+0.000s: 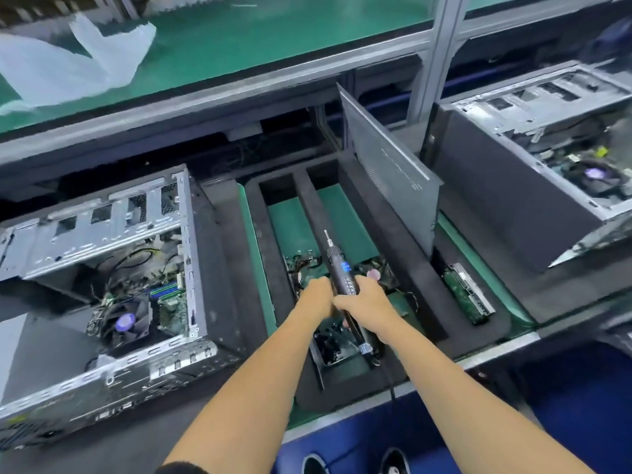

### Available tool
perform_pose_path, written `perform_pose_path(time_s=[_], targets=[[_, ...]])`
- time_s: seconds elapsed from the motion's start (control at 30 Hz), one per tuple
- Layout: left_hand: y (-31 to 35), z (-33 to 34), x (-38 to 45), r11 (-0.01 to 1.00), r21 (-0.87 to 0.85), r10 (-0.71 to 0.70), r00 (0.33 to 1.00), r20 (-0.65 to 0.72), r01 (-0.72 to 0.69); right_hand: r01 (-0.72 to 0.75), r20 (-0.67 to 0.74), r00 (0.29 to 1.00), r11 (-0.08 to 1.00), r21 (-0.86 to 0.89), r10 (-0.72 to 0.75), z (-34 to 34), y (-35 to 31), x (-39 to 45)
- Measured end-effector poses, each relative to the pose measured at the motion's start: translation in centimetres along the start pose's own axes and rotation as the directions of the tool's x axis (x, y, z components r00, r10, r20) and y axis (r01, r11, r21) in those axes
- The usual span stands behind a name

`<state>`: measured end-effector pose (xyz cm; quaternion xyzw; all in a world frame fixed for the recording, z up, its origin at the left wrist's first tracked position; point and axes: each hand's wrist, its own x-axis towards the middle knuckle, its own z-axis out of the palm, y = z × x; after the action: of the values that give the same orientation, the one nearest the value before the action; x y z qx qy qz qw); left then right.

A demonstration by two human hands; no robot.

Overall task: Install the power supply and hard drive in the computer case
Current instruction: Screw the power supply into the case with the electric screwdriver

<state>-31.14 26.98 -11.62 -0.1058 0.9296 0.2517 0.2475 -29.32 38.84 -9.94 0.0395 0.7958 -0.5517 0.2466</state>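
An open computer case (pixel 102 285) lies on its side at the left, showing its motherboard and a fan. My right hand (pixel 366 306) grips a black electric screwdriver (pixel 338 268) whose bit points up and away. My left hand (pixel 316 295) touches the screwdriver's body from the left, its fingers curled against it. Both hands hover over a black foam tray (pixel 270 234) in the middle. A hard drive (pixel 468 292) lies circuit board up in the tray's right slot.
A grey side panel (pixel 386 165) stands tilted in the tray. A second open case (pixel 533 159) sits at the right. Cables and small parts lie in the tray under my hands. A white plastic bag (pixel 68 66) rests on the green shelf behind.
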Motion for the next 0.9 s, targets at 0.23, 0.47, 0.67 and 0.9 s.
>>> perform_pose_path(time_s=[0.23, 0.47, 0.67, 0.9], targets=[[-0.9, 3.4, 2.0, 0.998, 0.023, -0.064, 0.996, 0.062, 0.063, -0.03, -0.002, 1.0, 0.999, 0.032, 0.03, 0.8, 1.7, 1.7], [-1.4, 5.4, 3.2, 0.999, 0.018, -0.047, 0.996, 0.076, 0.045, -0.018, -0.031, 0.999, 0.996, 0.092, 0.021, 0.7, 2.2, 2.7], [-1.6, 6.1, 3.2, 0.982, -0.155, -0.101, 0.994, 0.037, 0.105, -0.011, -0.017, 1.0, 0.995, 0.097, 0.013, 0.4, 2.0, 2.8], [-2.2, 6.4, 3.7, 0.933, -0.339, -0.101, 0.992, 0.08, 0.122, 0.009, -0.013, 1.0, 0.996, 0.094, -0.008, 0.4, 2.1, 2.8]])
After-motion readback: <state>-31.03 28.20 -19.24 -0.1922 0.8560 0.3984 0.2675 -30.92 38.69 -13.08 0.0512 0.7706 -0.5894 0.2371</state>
